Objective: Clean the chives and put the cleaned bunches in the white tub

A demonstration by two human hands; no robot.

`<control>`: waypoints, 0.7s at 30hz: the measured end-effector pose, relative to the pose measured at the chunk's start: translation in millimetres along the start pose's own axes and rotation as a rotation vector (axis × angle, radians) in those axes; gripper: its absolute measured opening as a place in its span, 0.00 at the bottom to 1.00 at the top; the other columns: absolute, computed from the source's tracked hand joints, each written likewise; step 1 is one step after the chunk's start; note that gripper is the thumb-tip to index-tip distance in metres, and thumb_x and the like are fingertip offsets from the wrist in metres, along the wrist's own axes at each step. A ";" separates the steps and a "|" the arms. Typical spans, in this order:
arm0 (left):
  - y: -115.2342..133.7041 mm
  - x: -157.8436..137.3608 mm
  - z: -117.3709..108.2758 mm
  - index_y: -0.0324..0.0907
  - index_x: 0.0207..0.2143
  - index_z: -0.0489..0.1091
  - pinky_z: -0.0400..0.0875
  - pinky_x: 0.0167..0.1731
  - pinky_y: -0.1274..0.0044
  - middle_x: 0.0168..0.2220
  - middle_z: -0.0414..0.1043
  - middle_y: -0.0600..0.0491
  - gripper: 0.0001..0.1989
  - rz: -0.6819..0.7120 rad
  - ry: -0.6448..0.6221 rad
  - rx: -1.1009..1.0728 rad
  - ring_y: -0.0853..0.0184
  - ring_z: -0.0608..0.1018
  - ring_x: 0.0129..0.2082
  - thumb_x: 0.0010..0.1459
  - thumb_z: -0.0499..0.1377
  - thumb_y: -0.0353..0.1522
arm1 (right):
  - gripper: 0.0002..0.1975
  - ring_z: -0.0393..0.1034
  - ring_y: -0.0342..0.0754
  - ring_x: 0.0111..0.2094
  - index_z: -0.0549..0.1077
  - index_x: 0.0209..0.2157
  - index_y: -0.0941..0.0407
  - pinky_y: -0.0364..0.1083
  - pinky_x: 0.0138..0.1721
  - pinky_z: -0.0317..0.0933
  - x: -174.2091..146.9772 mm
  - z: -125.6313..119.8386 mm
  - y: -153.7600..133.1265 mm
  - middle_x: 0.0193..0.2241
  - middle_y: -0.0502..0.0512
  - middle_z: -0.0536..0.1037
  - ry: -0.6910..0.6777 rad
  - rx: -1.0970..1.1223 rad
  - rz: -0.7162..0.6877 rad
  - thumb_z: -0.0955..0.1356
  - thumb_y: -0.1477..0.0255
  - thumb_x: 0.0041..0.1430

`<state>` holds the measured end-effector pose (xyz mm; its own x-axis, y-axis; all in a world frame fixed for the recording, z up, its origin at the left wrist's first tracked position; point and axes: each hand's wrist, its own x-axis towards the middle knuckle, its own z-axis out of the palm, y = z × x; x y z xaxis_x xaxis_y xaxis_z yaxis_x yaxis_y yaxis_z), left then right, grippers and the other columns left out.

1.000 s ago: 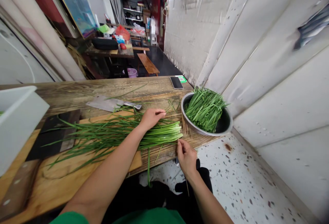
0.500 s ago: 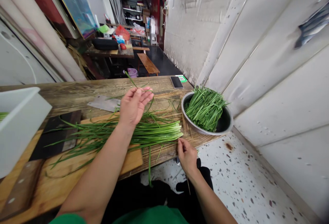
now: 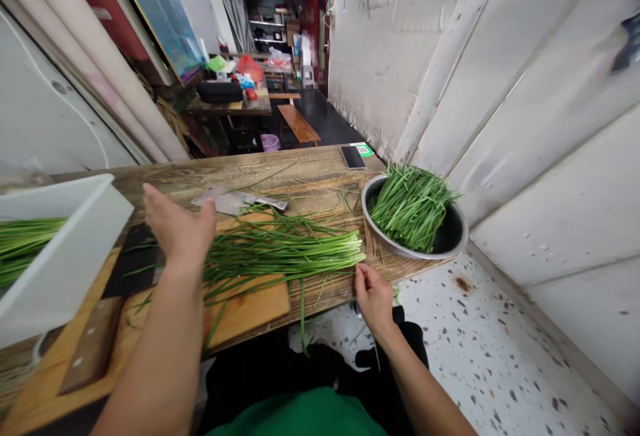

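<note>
My left hand (image 3: 183,226) is raised above the left end of the chives, its fingers stretched out and thumb apart, holding nothing visible. A long bundle of green chives (image 3: 285,253) lies across the wooden cutting board (image 3: 255,309), pale root ends to the right. Beside those root ends, my right hand (image 3: 374,297) is closed in a pinch at the table edge. A thin bamboo skewer (image 3: 377,359) shows below its wrist; the part within the fingers is hidden. Several more skewers (image 3: 371,239) lie between the chives and the bowl.
A metal bowl (image 3: 367,213) heaped with chives (image 3: 413,209) stands right. At left are a white bin (image 3: 85,243) holding chives and a wood-handled cleaver (image 3: 93,346). Another knife (image 3: 225,201) lies behind the board. A phone (image 3: 353,157) rests at the back edge.
My left hand has swung left and down from above the middle of the chives, and the strand in its fingers is gone. The right hand stays by the root ends. The view has shifted slightly left.
</note>
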<state>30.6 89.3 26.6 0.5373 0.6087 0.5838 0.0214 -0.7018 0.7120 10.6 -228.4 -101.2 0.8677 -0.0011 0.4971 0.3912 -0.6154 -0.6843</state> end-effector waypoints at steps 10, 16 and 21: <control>27.1 -43.8 43.1 0.48 0.32 0.74 0.55 0.45 0.70 0.35 0.71 0.52 0.09 0.637 -1.078 0.088 0.64 0.69 0.38 0.49 0.57 0.37 | 0.13 0.71 0.44 0.24 0.73 0.35 0.59 0.41 0.28 0.62 -0.3 -0.6 -0.2 0.27 0.55 0.77 0.000 0.018 0.019 0.59 0.69 0.57; 27.0 -45.8 54.8 0.44 0.30 0.73 0.58 0.40 0.76 0.33 0.72 0.52 0.11 0.602 -1.158 0.003 0.67 0.71 0.36 0.53 0.53 0.37 | 0.13 0.71 0.44 0.24 0.73 0.34 0.59 0.40 0.28 0.63 1.6 -1.4 -2.0 0.26 0.55 0.77 0.014 0.026 0.001 0.59 0.70 0.57; 45.1 -64.0 85.5 0.42 0.30 0.72 0.63 0.32 0.79 0.30 0.74 0.54 0.12 0.296 -0.942 -0.082 0.68 0.73 0.30 0.52 0.52 0.37 | 0.12 0.70 0.43 0.23 0.72 0.35 0.59 0.40 0.27 0.62 1.6 0.2 -0.9 0.26 0.54 0.76 0.022 0.053 0.001 0.60 0.70 0.57</control>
<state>69.3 -12.9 -12.0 0.9633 -0.1547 0.2194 -0.2612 -0.7290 0.6328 11.7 -227.6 -99.9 0.8615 -0.0196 0.5073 0.4061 -0.5731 -0.7118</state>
